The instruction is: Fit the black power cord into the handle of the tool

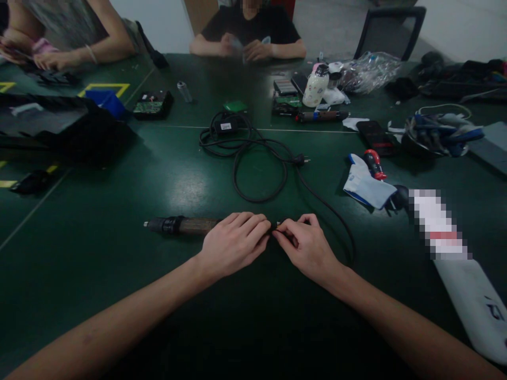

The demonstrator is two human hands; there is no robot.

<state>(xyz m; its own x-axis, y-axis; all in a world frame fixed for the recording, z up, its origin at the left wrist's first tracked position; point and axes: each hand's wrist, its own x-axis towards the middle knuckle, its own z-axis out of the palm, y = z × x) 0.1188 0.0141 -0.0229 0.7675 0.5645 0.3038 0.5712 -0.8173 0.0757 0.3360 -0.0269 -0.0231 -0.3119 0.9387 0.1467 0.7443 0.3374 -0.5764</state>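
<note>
Dark green tabletop (178, 301) fills most of my feed, pale wall and floor behind, office chair (390, 34) at far right. Two other people are seated: one in a black top (253, 31) across from me, hands at the far edge; another at upper left, pink item in hand.

Main thing: brown-and-black power tool (196, 226), lying on its side, front of centre, metal tip pointing left. Left hand (240, 240) is draped over its rear half, fingers closed around the body. Right hand (307, 243) is at the tool's right end, thumb and index pinched together on a small end piece (278, 225); mostly covered by fingers, so I can't tell whether it is seated in the tool. Hands nearly touching.

Black cable (259, 201) lies looped beyond the hands, one run curving down the right side towards the right forearm. Its plug (300, 159) rests beside the loop; adapter with white label (225, 125) sits at the back of the coil.

Right side: white-and-blue glove (366, 184), red-and-black screwdriver (374, 163) against it, long white object (467, 301) partly pixelated. Further back: second power tool (322, 116), patterned bottle (316, 89), clear plastic bag (372, 71). Left side: circuit-board unit (152, 104), blue bin (106, 103).
</note>
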